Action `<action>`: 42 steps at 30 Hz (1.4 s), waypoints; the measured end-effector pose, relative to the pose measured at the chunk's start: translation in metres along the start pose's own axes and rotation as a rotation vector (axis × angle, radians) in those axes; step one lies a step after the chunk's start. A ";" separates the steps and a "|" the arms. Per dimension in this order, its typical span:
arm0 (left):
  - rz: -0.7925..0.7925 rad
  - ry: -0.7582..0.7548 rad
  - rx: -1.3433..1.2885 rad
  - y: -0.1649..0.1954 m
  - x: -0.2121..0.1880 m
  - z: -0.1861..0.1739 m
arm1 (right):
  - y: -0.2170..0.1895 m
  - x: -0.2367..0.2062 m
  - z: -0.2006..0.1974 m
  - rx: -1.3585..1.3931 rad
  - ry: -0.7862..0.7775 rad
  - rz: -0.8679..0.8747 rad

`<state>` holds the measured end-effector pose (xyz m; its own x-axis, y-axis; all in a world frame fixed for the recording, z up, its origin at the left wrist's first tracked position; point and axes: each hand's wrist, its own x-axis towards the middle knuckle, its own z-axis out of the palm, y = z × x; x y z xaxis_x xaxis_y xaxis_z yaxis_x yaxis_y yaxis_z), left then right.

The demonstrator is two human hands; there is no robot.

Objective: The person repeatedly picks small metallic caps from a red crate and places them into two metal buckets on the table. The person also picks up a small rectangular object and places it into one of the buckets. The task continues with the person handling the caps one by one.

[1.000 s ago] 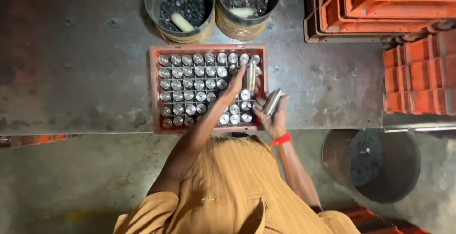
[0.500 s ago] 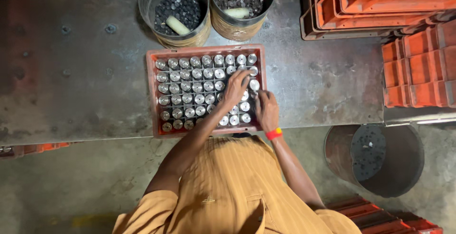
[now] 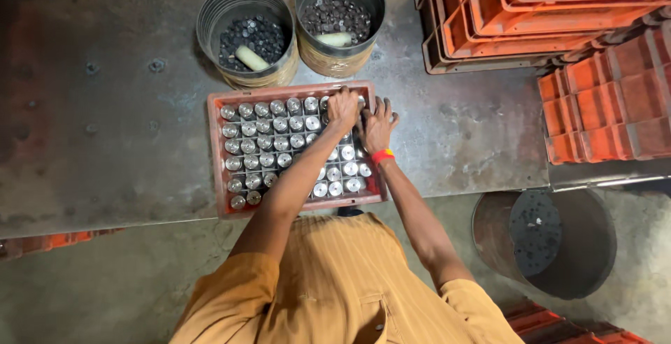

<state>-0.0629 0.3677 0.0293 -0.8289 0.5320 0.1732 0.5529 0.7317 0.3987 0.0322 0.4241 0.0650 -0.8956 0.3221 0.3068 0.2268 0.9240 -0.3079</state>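
Both hands [image 3: 360,119] rest together at the red tray's [image 3: 217,155] far right corner, grip unclear

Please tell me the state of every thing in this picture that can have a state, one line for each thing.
Red tray: flat on the metal table, nearly full of upright metal cylinders.
Left hand: fingers curled at the tray's far right corner.
Right hand: fingers spread on the cylinders beside it.
Left tin: open, partly filled with small dark parts.
Right tin: open, partly filled.
Orange crates: stacked.
Floor bucket: open, little inside.
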 end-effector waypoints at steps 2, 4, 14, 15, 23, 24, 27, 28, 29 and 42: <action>-0.024 -0.052 0.105 0.005 0.005 0.002 | -0.004 0.002 -0.001 0.048 -0.007 0.009; -0.042 -0.003 0.099 0.009 0.005 0.002 | -0.005 0.001 -0.001 0.073 -0.003 -0.011; 0.022 0.270 -0.755 -0.029 -0.005 -0.059 | 0.060 -0.021 -0.015 1.257 0.122 0.411; -0.130 0.210 -0.950 -0.027 -0.008 -0.054 | 0.059 -0.027 -0.009 1.400 0.033 0.532; -0.170 0.139 -0.657 -0.033 -0.058 0.001 | 0.013 -0.065 0.026 0.633 -0.066 0.351; -0.120 0.118 -0.590 -0.034 -0.058 0.002 | 0.010 -0.063 0.026 0.461 -0.045 0.249; 0.063 0.170 -0.513 -0.038 -0.057 0.001 | 0.007 -0.062 0.030 0.355 0.044 0.048; 0.147 0.242 -0.579 -0.039 -0.058 -0.001 | 0.007 -0.063 0.031 0.369 0.085 -0.015; 0.233 0.316 -0.643 -0.040 -0.061 -0.003 | 0.006 -0.066 0.032 0.399 0.085 0.001; -0.327 0.542 -0.358 -0.174 -0.189 -0.076 | 0.019 -0.045 0.040 -0.096 0.161 0.008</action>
<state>-0.0084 0.1077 -0.0047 -0.9242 -0.0443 0.3794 0.2843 0.5837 0.7606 0.0618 0.4184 0.0094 -0.8227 0.3510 0.4471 0.2759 0.9343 -0.2258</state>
